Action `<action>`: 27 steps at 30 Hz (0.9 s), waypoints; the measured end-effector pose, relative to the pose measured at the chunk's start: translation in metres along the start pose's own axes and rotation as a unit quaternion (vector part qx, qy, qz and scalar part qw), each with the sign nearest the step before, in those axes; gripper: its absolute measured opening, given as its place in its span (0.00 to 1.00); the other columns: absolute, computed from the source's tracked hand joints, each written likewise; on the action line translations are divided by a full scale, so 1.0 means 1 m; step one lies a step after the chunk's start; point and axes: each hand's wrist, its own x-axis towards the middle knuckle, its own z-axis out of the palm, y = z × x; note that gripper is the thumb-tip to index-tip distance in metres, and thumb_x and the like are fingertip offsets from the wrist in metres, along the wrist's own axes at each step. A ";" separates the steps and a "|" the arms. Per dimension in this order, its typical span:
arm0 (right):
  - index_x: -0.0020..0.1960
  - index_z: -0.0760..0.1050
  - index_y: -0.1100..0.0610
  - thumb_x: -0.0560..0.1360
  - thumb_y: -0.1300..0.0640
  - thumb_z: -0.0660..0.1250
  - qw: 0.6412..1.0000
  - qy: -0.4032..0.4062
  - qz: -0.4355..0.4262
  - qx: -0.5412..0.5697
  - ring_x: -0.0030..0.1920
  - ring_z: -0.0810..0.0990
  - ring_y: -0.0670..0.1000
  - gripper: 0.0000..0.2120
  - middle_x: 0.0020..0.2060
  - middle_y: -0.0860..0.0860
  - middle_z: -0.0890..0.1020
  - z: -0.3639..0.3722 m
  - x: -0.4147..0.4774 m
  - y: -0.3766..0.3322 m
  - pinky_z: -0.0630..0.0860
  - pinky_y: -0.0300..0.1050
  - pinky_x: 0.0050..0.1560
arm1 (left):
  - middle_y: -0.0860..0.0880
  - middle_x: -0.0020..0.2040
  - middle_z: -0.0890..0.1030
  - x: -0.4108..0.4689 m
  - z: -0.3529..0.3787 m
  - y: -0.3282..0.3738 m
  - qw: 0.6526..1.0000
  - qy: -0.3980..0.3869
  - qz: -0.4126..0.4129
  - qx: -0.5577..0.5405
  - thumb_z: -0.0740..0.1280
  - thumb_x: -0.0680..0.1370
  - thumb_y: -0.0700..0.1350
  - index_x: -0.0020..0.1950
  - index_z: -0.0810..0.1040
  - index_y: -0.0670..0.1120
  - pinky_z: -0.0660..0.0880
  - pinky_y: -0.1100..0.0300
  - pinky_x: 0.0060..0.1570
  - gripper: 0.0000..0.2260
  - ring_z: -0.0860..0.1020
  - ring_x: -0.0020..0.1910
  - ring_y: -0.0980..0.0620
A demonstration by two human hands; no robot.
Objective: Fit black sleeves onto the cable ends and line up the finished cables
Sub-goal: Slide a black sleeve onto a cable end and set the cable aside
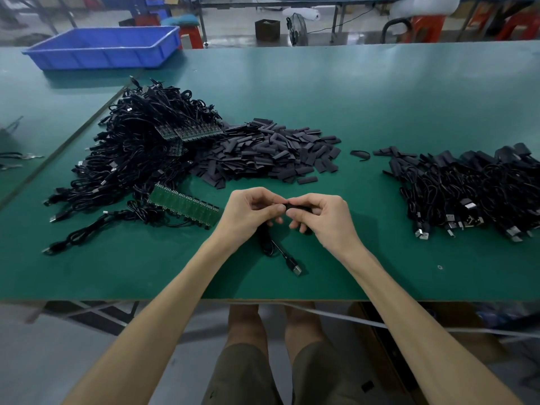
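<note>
At a green counter point(380, 258), a person's left hand point(251, 211) is gripping a black cable point(277, 249) in curled fingers while the right hand point(324, 217) is pinching a black sleeve point(298, 206) at the cable's end, its USB plug point(296, 270) lying on the counter below. A heap of loose sleeves point(271, 153) is lying just beyond the hands, between a tangled pile of cables point(140, 147) on the left and a batch of sleeved cables point(473, 194) on the right.
</note>
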 end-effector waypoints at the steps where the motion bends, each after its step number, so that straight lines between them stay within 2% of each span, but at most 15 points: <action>1: 0.53 0.85 0.54 0.75 0.64 0.75 1.000 -0.002 0.000 -0.001 0.31 0.83 0.47 0.09 0.33 0.51 0.86 0.000 0.000 0.001 0.79 0.38 0.37 | 0.42 0.40 0.85 0.000 0.001 0.000 1.000 -0.001 -0.001 0.003 0.74 0.76 0.37 0.50 0.84 0.38 0.81 0.59 0.40 0.05 0.83 0.36 0.50; 10: 0.53 0.85 0.57 0.75 0.64 0.76 0.999 -0.022 0.011 0.023 0.30 0.82 0.48 0.08 0.33 0.54 0.86 -0.003 0.000 0.002 0.77 0.38 0.35 | 0.44 0.39 0.86 -0.002 0.003 0.002 0.999 0.008 0.006 0.043 0.74 0.77 0.36 0.50 0.84 0.39 0.80 0.59 0.41 0.03 0.83 0.35 0.51; 17: 0.51 0.85 0.54 0.75 0.62 0.76 0.998 -0.042 0.018 0.049 0.29 0.79 0.49 0.06 0.33 0.57 0.86 -0.006 0.000 0.002 0.74 0.38 0.32 | 0.45 0.38 0.85 -0.005 0.005 0.005 0.998 0.016 0.016 0.061 0.74 0.77 0.37 0.50 0.84 0.40 0.79 0.61 0.41 0.03 0.83 0.35 0.52; 20: 0.49 0.85 0.55 0.78 0.60 0.74 0.998 -0.040 0.015 0.054 0.31 0.82 0.52 0.03 0.36 0.56 0.86 -0.004 0.001 0.002 0.74 0.40 0.30 | 0.45 0.38 0.85 -0.004 0.005 0.006 0.997 0.011 0.028 0.072 0.73 0.78 0.38 0.50 0.84 0.40 0.80 0.59 0.41 0.03 0.83 0.35 0.51; 27: 0.52 0.83 0.59 0.81 0.56 0.69 0.998 -0.032 0.013 0.045 0.30 0.83 0.56 0.07 0.35 0.56 0.85 0.001 0.002 0.002 0.75 0.44 0.29 | 0.45 0.38 0.85 -0.002 0.003 0.003 0.997 0.000 0.028 0.065 0.72 0.79 0.41 0.49 0.83 0.40 0.79 0.58 0.39 0.04 0.81 0.35 0.51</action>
